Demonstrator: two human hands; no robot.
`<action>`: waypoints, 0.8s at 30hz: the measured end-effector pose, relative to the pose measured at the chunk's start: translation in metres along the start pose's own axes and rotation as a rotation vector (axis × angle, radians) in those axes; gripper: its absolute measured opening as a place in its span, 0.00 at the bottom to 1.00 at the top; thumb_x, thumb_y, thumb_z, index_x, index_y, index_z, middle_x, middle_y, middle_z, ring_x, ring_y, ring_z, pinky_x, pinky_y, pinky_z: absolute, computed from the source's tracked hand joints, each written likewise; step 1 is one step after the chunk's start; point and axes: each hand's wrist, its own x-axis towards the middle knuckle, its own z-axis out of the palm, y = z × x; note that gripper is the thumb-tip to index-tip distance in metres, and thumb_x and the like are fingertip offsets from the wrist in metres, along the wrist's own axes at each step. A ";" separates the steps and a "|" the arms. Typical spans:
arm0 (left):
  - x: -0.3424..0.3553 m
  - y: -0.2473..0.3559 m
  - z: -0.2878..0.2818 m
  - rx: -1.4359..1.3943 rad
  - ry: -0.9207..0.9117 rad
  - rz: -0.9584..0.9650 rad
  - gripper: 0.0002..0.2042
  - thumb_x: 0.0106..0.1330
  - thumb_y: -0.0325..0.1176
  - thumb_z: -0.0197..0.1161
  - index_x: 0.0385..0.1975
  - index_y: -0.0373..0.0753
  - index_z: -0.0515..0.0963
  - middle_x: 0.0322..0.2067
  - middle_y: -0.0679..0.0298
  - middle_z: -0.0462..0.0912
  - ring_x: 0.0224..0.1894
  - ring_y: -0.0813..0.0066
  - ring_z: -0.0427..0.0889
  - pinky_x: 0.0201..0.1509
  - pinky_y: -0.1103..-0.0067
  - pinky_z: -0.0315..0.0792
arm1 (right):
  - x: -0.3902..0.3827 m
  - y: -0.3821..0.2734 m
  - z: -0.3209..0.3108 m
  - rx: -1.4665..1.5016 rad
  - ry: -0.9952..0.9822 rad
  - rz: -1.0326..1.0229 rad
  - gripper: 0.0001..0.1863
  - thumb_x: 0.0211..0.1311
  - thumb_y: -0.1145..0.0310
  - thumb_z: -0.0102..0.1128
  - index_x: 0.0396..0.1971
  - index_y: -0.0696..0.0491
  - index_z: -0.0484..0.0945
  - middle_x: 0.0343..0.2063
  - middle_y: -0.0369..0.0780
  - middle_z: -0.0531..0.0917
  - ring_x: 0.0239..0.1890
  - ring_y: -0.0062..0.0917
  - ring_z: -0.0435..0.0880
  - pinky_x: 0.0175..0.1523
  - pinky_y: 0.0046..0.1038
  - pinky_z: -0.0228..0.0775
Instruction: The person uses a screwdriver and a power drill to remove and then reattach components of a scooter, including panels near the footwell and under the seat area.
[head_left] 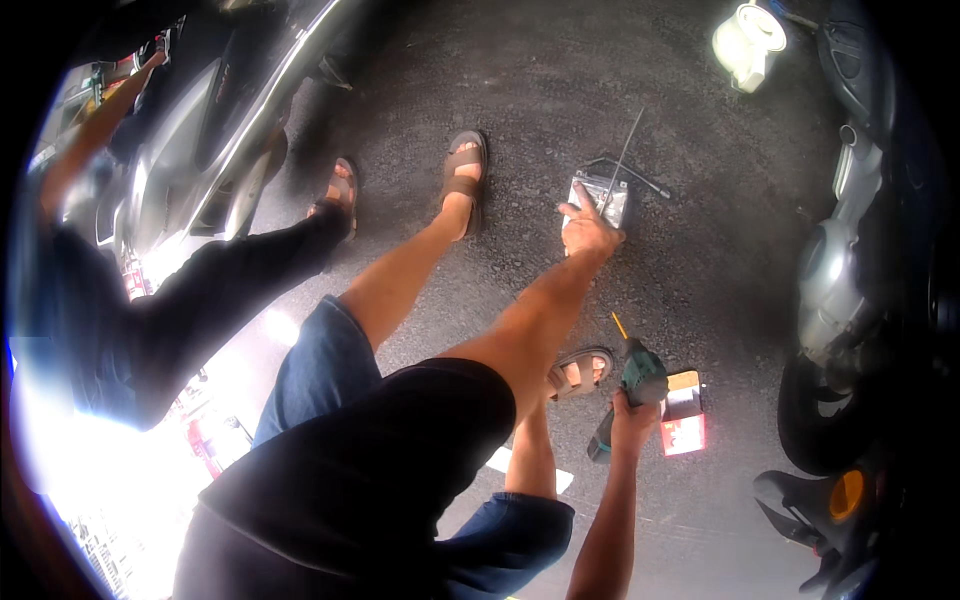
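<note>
My left hand (590,234) is over a small silver-grey box-shaped block that looks like a motorcycle battery (612,195), down on the dark ground. Its fingers press on the block's near left side, with one finger stretched across the top. A long thin grey strip (628,145) slants up from the block and away from me. Just behind lies a dark bent rod (650,182). In my right hand (632,425) is a green and black cordless drill (642,375), gripped by its handle. Its yellow bit (620,326) points forward, apart from the block.
An opened red and white carton (684,425) lies right of the drill. Motorcycle parts (830,280) line the right side, and a silver scooter (180,160) stands at left. A white container (748,48) sits far right. Another person's leg (240,270) reaches in from the left.
</note>
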 end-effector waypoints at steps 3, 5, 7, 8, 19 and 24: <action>0.014 -0.055 -0.034 0.294 -0.038 0.313 0.60 0.40 0.53 0.73 0.70 0.46 0.37 0.57 0.42 0.59 0.49 0.48 0.77 0.52 0.68 0.75 | -0.033 0.045 -0.035 -0.112 0.104 0.152 0.18 0.49 0.66 0.66 0.36 0.63 0.76 0.30 0.47 0.82 0.30 0.33 0.82 0.36 0.36 0.73; 0.013 -0.087 -0.068 0.405 -0.163 0.409 0.59 0.39 0.54 0.72 0.69 0.47 0.40 0.56 0.43 0.62 0.50 0.48 0.76 0.51 0.67 0.75 | -0.061 0.067 -0.058 -0.228 0.148 0.185 0.25 0.47 0.61 0.68 0.41 0.63 0.77 0.34 0.48 0.83 0.36 0.38 0.83 0.40 0.38 0.73; -0.004 -0.116 -0.102 0.479 -0.296 0.405 0.57 0.38 0.52 0.71 0.69 0.44 0.42 0.56 0.41 0.62 0.51 0.47 0.75 0.51 0.67 0.75 | -0.090 0.069 -0.070 -0.176 0.190 0.327 0.23 0.46 0.63 0.68 0.40 0.63 0.77 0.34 0.46 0.83 0.34 0.34 0.83 0.38 0.36 0.74; -0.019 -0.126 -0.118 0.486 -0.386 0.386 0.56 0.39 0.51 0.69 0.68 0.41 0.43 0.56 0.39 0.62 0.52 0.46 0.75 0.51 0.67 0.75 | -0.111 0.068 -0.072 0.115 0.208 0.505 0.20 0.47 0.64 0.68 0.38 0.61 0.77 0.30 0.40 0.81 0.30 0.28 0.81 0.35 0.34 0.73; -0.115 -0.136 -0.329 0.225 -0.611 0.405 0.57 0.40 0.58 0.70 0.69 0.45 0.43 0.54 0.37 0.66 0.53 0.42 0.73 0.56 0.63 0.70 | -0.278 -0.078 -0.061 -0.111 0.076 0.520 0.18 0.43 0.72 0.64 0.39 0.59 0.77 0.31 0.37 0.81 0.33 0.26 0.79 0.40 0.30 0.72; -0.052 -0.042 -0.454 0.288 -0.283 0.497 0.57 0.39 0.56 0.71 0.69 0.44 0.44 0.58 0.35 0.62 0.55 0.45 0.73 0.56 0.65 0.70 | -0.235 -0.254 -0.005 -0.427 -0.063 0.421 0.18 0.46 0.67 0.64 0.39 0.57 0.78 0.32 0.38 0.82 0.34 0.27 0.80 0.41 0.32 0.72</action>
